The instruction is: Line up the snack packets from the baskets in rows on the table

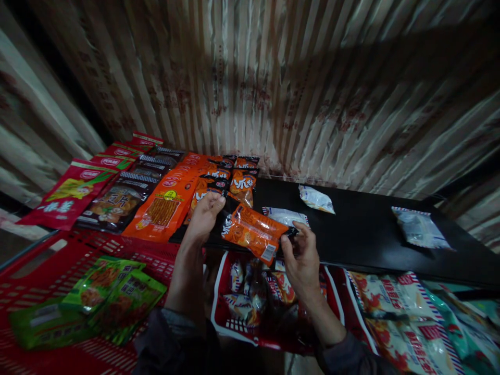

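An orange and black snack bag [253,229] is stretched between my two hands, its barcode side facing up. My left hand [205,213] pinches the black end at its upper left corner. At the other end, my right hand [300,252] grips the black edge between thumb and fingers. The bag hangs above the front edge of the black shelf [351,229]. Just behind it lie matching orange snack bags [242,185] in short rows. A white packet [287,216] is partly covered by the held bag.
Red bags [74,190], dark bags [117,198] and long orange bags [164,203] line the shelf's left. White packets [317,199] lie farther right. Below stand a red basket [219,307] of small packets and a red crate [35,260] with green bags [128,297]. Corrugated sheeting [250,78] rises behind.
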A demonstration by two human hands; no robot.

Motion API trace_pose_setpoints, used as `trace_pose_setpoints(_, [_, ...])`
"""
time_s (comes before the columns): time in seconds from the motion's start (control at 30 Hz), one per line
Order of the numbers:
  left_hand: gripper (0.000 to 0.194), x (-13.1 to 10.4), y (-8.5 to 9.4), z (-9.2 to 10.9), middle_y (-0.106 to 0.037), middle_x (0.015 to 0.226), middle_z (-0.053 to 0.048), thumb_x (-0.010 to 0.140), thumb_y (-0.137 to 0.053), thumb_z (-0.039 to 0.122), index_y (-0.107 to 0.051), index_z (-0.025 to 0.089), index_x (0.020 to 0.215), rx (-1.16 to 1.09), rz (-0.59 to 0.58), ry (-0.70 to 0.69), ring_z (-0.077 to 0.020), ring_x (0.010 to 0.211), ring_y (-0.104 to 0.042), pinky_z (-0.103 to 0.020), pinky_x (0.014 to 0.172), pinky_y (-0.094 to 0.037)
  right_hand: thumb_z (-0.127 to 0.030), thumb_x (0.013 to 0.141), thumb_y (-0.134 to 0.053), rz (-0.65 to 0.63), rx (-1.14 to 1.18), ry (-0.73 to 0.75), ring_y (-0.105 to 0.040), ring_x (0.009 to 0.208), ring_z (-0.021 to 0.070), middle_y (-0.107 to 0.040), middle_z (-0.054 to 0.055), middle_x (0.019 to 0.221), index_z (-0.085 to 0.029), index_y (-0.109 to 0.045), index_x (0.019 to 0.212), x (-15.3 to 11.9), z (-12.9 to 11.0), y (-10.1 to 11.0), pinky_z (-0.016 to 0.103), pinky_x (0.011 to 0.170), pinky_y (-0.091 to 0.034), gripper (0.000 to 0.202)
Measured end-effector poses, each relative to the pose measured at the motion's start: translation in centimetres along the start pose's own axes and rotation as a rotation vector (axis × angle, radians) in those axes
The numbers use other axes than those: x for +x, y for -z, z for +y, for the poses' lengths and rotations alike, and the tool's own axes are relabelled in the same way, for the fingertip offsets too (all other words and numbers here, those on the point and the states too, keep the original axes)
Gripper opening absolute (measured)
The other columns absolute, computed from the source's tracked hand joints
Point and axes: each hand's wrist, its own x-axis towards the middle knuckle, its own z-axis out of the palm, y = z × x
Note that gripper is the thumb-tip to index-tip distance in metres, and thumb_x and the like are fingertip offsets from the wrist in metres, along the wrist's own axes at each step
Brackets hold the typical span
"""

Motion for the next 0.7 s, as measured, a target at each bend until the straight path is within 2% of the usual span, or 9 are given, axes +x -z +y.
trace_pose_setpoints(0.1, [0.018, 0.0, -0.1, 0.1, -0.050, 0.055, 0.005, 0.071, -0.075, 0.015, -0.059, 0.017, 0.062, -0.019, -0.020, 0.042, -0.0075, 0.047, -0.038, -0.020, 0.047, -0.028, -0.025, 0.091, -0.051, 0.021, -0.159, 0.223, -0.055, 0.112, 0.0242, -0.054, 0.012, 0.120, -0.024, -0.059, 0.118, -0.1, 0.0, 0.2, 0.040, 0.082, -0.054, 0.028])
trace_pose_setpoints(0.2, [0.019, 0.1, 0.1, 0.0, -0.049, 0.054, 0.005, 0.071, -0.074, 0.017, -0.058, 0.017, 0.061, 0.027, -0.022, 0.054, -0.0081, 0.047, -0.040, -0.020, 0.046, -0.028, -0.015, 0.091, -0.047, -0.010, -0.257, 0.428, -0.047, 0.128, 0.0277, -0.046, 0.010, 0.140, -0.030, -0.058, 0.125, 0.0, 0.2, 0.4, 0.051, 0.098, -0.048, 0.039])
trace_pose_setpoints(0.27, [0.019, 0.1, 0.2, -0.1, -0.048, 0.053, 0.005, 0.071, -0.074, 0.019, -0.058, 0.018, 0.061, 0.021, -0.029, 0.069, -0.0081, 0.045, -0.039, -0.020, 0.045, -0.027, -0.010, 0.090, -0.044, -0.073, -0.283, 0.548, -0.044, 0.132, 0.0281, -0.045, 0.006, 0.145, -0.035, -0.054, 0.132, 0.0, 0.3, 0.6, 0.056, 0.104, -0.043, 0.050])
trace_pose_setpoints(0.33, [0.019, 0.2, 0.4, -0.2, -0.048, 0.053, 0.005, 0.070, -0.075, 0.020, -0.058, 0.018, 0.061, -0.014, -0.037, 0.079, -0.0078, 0.044, -0.038, -0.021, 0.045, -0.028, -0.006, 0.090, -0.041, -0.139, -0.285, 0.612, -0.042, 0.135, 0.0276, -0.047, 0.004, 0.146, -0.037, -0.048, 0.138, 0.0, 0.5, 0.8, 0.056, 0.106, -0.041, 0.057])
trace_pose_setpoints(0.47, [0.018, 0.3, 0.5, -0.5, -0.051, 0.053, 0.004, 0.068, -0.075, 0.023, -0.058, 0.018, 0.062, -0.019, -0.057, 0.101, -0.0094, 0.044, -0.044, -0.021, 0.045, -0.032, -0.006, 0.091, -0.040, -0.219, -0.261, 0.642, -0.039, 0.138, 0.0267, -0.049, 0.004, 0.146, -0.036, -0.040, 0.144, 0.0, 0.7, 1.1, 0.056, 0.107, -0.041, 0.061])
trace_pose_setpoints(0.57, [0.015, 0.4, 0.6, -0.8, -0.054, 0.054, 0.003, 0.066, -0.075, 0.023, -0.060, 0.018, 0.064, -0.015, -0.076, 0.120, -0.0105, 0.045, -0.046, -0.021, 0.045, -0.034, -0.013, 0.094, -0.041, -0.325, -0.232, 0.666, -0.035, 0.141, 0.0278, -0.044, 0.003, 0.150, -0.036, -0.034, 0.147, 0.0, 0.6, 1.5, 0.058, 0.108, -0.040, 0.058])
trace_pose_setpoints(0.63, [0.014, 0.6, 0.8, -0.9, -0.054, 0.054, 0.003, 0.065, -0.074, 0.020, -0.060, 0.018, 0.064, -0.020, -0.087, 0.140, -0.0105, 0.045, -0.046, -0.021, 0.046, -0.035, -0.029, 0.096, -0.045, -0.419, -0.230, 0.680, -0.028, 0.144, 0.0305, -0.035, 0.002, 0.155, -0.036, -0.032, 0.148, 0.0, 0.6, 1.7, 0.060, 0.110, -0.036, 0.054])
trace_pose_setpoints(0.7, [0.014, 0.6, 1.1, -0.9, -0.053, 0.053, 0.003, 0.065, -0.073, 0.017, -0.060, 0.018, 0.062, -0.025, -0.094, 0.175, -0.0106, 0.044, -0.046, -0.022, 0.046, -0.035, -0.051, 0.091, -0.052, -0.508, -0.250, 0.688, -0.020, 0.147, 0.0334, -0.025, 0.002, 0.160, -0.037, -0.031, 0.148, -0.1, 0.5, 2.0, 0.061, 0.112, -0.032, 0.062])
